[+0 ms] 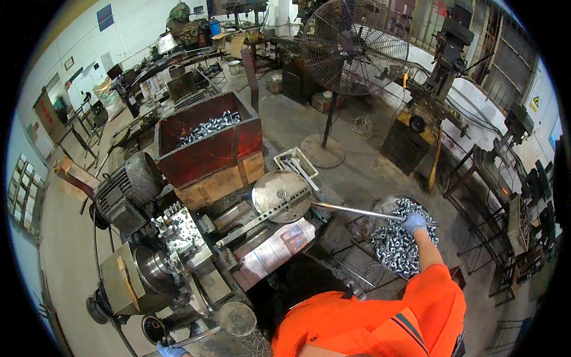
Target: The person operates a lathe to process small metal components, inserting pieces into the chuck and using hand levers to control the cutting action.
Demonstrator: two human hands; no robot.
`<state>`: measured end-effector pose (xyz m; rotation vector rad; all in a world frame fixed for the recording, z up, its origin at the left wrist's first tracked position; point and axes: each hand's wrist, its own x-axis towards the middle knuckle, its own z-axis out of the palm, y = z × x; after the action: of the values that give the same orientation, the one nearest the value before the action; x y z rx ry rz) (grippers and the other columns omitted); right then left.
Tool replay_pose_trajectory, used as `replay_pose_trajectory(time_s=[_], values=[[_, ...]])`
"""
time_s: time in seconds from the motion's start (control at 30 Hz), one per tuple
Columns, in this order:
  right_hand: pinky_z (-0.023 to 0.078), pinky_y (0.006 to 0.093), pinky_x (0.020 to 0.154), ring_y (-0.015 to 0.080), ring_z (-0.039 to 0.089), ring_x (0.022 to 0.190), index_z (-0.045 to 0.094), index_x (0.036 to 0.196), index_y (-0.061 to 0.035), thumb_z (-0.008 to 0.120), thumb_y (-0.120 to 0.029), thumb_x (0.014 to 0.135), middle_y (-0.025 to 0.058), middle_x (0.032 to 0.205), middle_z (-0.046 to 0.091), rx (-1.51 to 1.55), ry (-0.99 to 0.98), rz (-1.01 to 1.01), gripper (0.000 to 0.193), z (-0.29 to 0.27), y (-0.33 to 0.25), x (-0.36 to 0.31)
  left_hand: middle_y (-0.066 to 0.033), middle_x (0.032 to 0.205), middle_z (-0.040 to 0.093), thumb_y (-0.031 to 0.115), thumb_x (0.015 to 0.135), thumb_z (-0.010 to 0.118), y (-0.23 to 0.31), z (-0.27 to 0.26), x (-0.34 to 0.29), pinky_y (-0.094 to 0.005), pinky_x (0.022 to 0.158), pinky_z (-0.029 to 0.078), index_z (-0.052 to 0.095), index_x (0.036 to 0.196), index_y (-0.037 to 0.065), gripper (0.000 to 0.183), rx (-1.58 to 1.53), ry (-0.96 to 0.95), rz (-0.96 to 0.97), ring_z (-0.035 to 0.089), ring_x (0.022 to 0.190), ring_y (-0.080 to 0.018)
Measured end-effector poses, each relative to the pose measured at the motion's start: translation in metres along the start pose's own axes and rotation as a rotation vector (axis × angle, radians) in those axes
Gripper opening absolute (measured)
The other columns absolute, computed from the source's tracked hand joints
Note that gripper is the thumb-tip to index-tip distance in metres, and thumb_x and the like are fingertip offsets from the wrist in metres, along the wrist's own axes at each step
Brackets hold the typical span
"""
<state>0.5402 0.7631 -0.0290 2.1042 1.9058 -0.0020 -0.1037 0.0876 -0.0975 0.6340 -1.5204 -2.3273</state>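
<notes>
Spreading across the lower left, a grimy lathe [184, 238] is the biggest thing near the person. Beyond it stands a pedestal fan [355, 50], then a red bin [211, 159] part-filled with shiny metal pieces, resting on a wooden crate [223, 181]. An electric motor [128, 187] sits just left of the bin. At the person's right, a round tray [386, 206] is heaped with metal fittings [395, 247]. A long steel bar [357, 210] runs from beside a round metal plate [279, 196] to above that heap. The blue-gloved right hand [414, 224] grasps the bar near its far end, over the tray. The left hand [172, 351], also blue-gloved, is cut off by the lower edge beside a metal lever [199, 337]; whether it grips cannot be told.
</notes>
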Motion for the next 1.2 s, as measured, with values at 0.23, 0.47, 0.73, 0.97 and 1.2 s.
replay_pose_trajectory(time_s=[0.23, 0.47, 0.73, 0.97, 1.2], values=[[0.049, 0.0386, 0.078, 0.0327, 0.063, 0.087, 0.068, 0.085, -0.0036, 0.062, -0.033, 0.070, 0.0203, 0.092, 0.064, 0.032, 0.043, -0.017, 0.034, 0.002, 0.000, -0.003, -0.0219, 0.079, 0.059, 0.008, 0.075, 0.052, 0.013, 0.017, -0.019, -0.0434, 0.062, 0.051, 0.062, 0.091, -0.006, 0.024, -0.048, 0.088, -0.039, 0.057, 0.065, -0.0333], [0.050, 0.0388, 0.077, 0.0322, 0.063, 0.087, 0.069, 0.083, -0.0046, 0.060, -0.037, 0.071, 0.0194, 0.091, 0.064, 0.005, 0.043, -0.010, 0.036, 0.001, -0.004, -0.004, -0.0186, 0.073, 0.059, 0.006, 0.072, 0.055, 0.015, 0.017, -0.026, -0.0396, 0.058, 0.051, 0.064, 0.083, -0.006, 0.018, -0.050, 0.103, 0.026, 0.057, 0.058, -0.0298], [0.049, 0.0386, 0.079, 0.0323, 0.063, 0.088, 0.069, 0.084, -0.0046, 0.061, -0.035, 0.071, 0.0194, 0.091, 0.064, 0.008, 0.062, -0.002, 0.034, 0.006, -0.001, -0.006, -0.0171, 0.074, 0.060, 0.004, 0.070, 0.055, 0.019, 0.024, -0.027, -0.0405, 0.057, 0.052, 0.064, 0.078, -0.001, 0.013, -0.098, 0.154, -0.044, 0.058, 0.062, -0.0283], [0.049, 0.0387, 0.080, 0.0321, 0.062, 0.090, 0.069, 0.087, -0.0046, 0.062, -0.031, 0.068, 0.0201, 0.094, 0.064, 0.052, 0.022, -0.001, 0.033, -0.010, -0.006, -0.025, -0.0163, 0.077, 0.061, 0.005, 0.072, 0.055, 0.021, 0.025, -0.030, -0.0375, 0.060, 0.053, 0.065, 0.077, -0.001, 0.014, 0.048, 0.141, 0.026, 0.059, 0.063, -0.0265], [0.049, 0.0363, 0.081, 0.0283, 0.062, 0.094, 0.068, 0.092, -0.0083, 0.061, -0.037, 0.071, 0.0156, 0.100, 0.064, 0.004, -0.027, 0.048, 0.036, 0.000, 0.007, -0.011, -0.0157, 0.075, 0.062, 0.007, 0.074, 0.056, 0.023, 0.047, -0.050, -0.0358, 0.061, 0.051, 0.065, 0.081, -0.003, 0.016, 0.090, 0.062, 0.039, 0.059, 0.064, -0.0255]])
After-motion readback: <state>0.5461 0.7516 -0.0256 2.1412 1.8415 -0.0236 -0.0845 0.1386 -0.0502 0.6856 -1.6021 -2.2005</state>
